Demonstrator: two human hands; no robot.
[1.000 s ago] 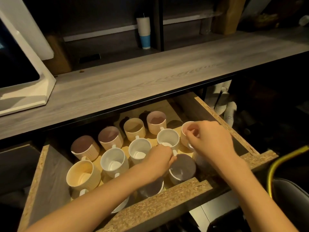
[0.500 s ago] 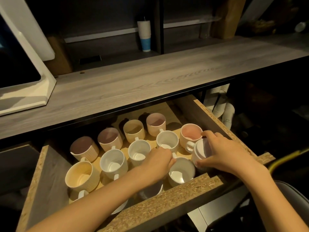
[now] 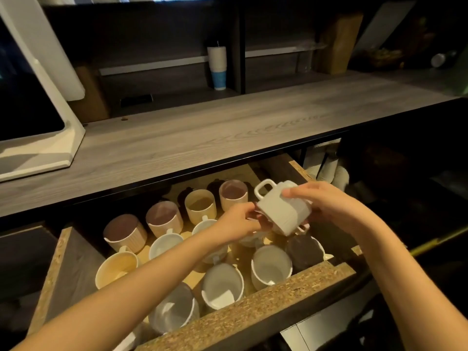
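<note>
Right hand [image 3: 326,203] is gripping the white mug [image 3: 281,209], fingers curled round its body, holding it tipped, handle up, over the right rear of the open drawer [image 3: 253,315], while left hand [image 3: 238,222] fingers are sitting bunched at its lower rim, possibly pinching it, can't tell.

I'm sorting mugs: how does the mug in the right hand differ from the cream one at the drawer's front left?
The held mug is white; the cream mug is yellowish. The held mug is lifted above the drawer, gripped by the right hand; the cream mug stands inside it. The held mug is tipped, handle up; the cream mug sits upright.
</note>
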